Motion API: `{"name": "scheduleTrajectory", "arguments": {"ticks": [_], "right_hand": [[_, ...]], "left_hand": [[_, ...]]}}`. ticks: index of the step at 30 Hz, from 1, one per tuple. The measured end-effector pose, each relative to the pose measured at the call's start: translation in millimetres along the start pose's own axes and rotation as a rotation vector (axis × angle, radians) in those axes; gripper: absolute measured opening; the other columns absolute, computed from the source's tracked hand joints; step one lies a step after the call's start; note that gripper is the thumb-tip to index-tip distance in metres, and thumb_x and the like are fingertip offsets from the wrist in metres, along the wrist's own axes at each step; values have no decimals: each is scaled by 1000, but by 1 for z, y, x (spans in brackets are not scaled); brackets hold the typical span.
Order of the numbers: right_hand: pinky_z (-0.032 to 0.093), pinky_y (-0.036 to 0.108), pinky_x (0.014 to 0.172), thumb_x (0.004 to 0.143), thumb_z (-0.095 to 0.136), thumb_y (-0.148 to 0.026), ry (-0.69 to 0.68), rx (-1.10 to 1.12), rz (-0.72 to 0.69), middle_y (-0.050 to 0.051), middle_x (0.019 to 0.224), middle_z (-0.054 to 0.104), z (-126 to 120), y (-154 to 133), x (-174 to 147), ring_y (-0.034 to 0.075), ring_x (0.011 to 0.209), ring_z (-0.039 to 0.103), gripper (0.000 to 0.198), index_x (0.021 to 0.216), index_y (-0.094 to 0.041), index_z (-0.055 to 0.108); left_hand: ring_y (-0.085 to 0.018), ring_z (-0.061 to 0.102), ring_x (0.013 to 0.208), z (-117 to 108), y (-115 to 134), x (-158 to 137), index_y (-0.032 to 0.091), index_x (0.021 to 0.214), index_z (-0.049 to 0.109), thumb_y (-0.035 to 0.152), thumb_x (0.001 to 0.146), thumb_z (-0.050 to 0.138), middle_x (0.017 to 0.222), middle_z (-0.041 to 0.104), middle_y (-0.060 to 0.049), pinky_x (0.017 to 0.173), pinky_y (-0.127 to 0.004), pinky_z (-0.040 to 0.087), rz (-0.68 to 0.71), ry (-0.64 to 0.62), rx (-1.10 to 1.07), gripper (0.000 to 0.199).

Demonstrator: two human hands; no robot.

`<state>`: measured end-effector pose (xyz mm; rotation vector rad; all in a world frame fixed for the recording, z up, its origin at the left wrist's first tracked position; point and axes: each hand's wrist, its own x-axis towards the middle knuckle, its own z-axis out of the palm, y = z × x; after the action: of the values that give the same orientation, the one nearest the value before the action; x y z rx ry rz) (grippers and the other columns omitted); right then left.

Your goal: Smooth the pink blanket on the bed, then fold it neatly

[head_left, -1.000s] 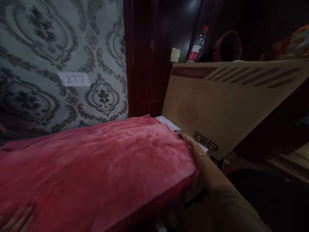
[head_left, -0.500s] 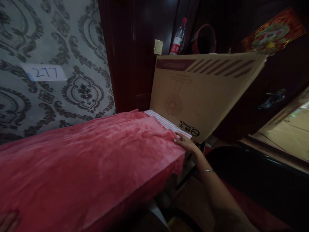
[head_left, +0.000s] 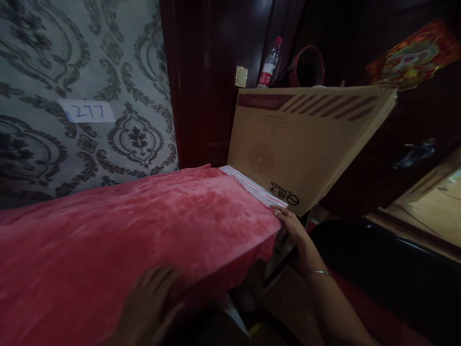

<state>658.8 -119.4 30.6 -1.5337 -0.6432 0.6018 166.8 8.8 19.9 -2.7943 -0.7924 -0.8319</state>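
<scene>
Pink plush cloth (head_left: pixel 151 216) covers a long, flat-topped form beside a patterned wall (head_left: pixel 139 139), its near edge hanging over the side, while a person's right hand (head_left: pixel 287 222) reaches to its right-hand corner. Fingers extend toward the border where a striped cloth (head_left: pixel 254 187) shows between the plush and a cardboard box (head_left: pixel 306 139); a thin bracelet (head_left: pixel 320 272) circles the wrist. The left hand (head_left: pixel 154 288), thumb apart from loosely spread fingers, is over the near part of the plush.

Work at such a corner probably goes best with light, even pressure: a flat palm on the broad top, fingertips following the edge, and any pull shared along the border rather than taken at one point, where soft pile could bunch. Care at the striped border also seems wise, since a snagged finger might drag both layers together.

Blur hides the left hand's outline and whether it touches the pile. Whether the right fingertips pinch the edge or merely rest there cannot be told. Whatever bears the plush is concealed beneath it, the cloth's left end runs out of frame, and shadow swallows much of the space below the overhang.
</scene>
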Motion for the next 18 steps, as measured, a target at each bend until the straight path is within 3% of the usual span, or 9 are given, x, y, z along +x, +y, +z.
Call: {"name": "scheduleTrajectory", "arguments": {"ticks": [4,6,8,11,13,18], "right_hand": [[45,29,66,55,79,-50,44,-11,-6,2,77,69,-2,9,-4,18,69,60,65,109,-16,72],[44,29,64,54,78,-50,56,-34,5,1,72,67,-4,14,-4,17,67,58,64,106,-15,72],[43,28,63,54,77,-51,68,-57,3,0,69,65,-6,19,-1,17,65,57,62,104,-15,72],[44,29,63,56,74,-52,97,-86,-30,-1,69,65,-8,27,3,17,65,57,59,102,-15,72],[45,30,64,57,72,-51,113,-148,-51,0,68,65,-9,32,6,18,66,59,55,98,-16,73],[46,31,65,59,69,-47,93,-332,-72,2,66,69,-9,35,11,21,67,61,38,83,-18,75]], "left_hand": [[-29,57,119,28,29,31,24,129,65,22,87,51,128,66,-10,102,-46,44,91,-96,77,45],[-26,61,107,37,37,37,22,117,71,10,84,46,117,70,-10,97,-44,46,60,-137,103,43],[-23,63,98,46,39,36,22,108,74,3,82,42,106,72,-9,93,-41,48,57,-95,119,45],[-23,63,104,58,38,25,22,114,72,2,83,41,109,72,-9,99,-41,48,84,4,118,48],[-23,64,105,63,37,19,23,113,72,2,82,42,110,73,-7,99,-39,49,91,5,103,48],[-20,67,96,64,28,14,26,112,70,5,78,44,106,73,-3,86,-31,53,175,-24,65,47]]}}
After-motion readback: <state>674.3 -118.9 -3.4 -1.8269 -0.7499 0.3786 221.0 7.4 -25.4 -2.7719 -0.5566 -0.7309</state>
